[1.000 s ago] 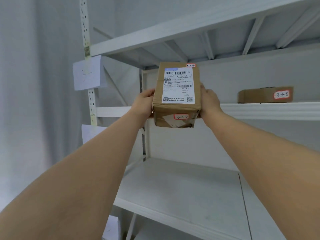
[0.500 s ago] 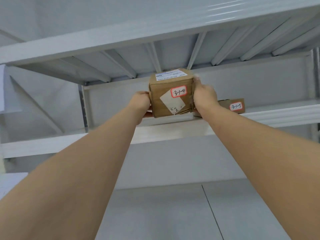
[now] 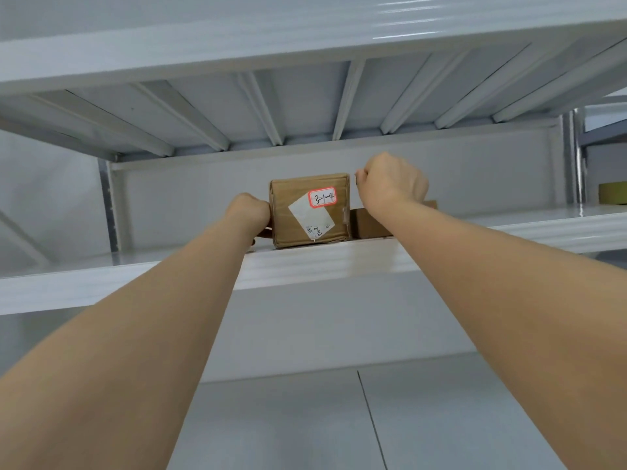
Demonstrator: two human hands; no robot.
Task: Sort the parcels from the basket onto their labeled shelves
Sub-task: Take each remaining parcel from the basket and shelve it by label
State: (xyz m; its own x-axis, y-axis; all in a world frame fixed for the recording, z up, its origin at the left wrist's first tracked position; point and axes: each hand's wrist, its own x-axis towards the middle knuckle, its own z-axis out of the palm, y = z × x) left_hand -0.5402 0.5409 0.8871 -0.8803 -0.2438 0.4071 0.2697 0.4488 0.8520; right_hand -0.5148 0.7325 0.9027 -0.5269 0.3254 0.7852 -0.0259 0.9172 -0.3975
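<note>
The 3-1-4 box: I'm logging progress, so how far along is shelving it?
Done: the 3-1-4 box sits on the shelf, beside another box. In hand: the left hand touches its left side; the right hand, fingers curled, is off it. Left: letting go; the basket is out of view, so remaining parcels can't be judged.

Brown cardboard parcel (image 3: 309,211), with a white sticker outlined in red (image 3: 322,197) bearing black handwriting and a plain white label (image 3: 310,217) with small black print. Second brown box (image 3: 368,224) beside. Pale grey-white shelf (image 3: 305,266). Yellowish tape roll (image 3: 612,193) far right.
</note>
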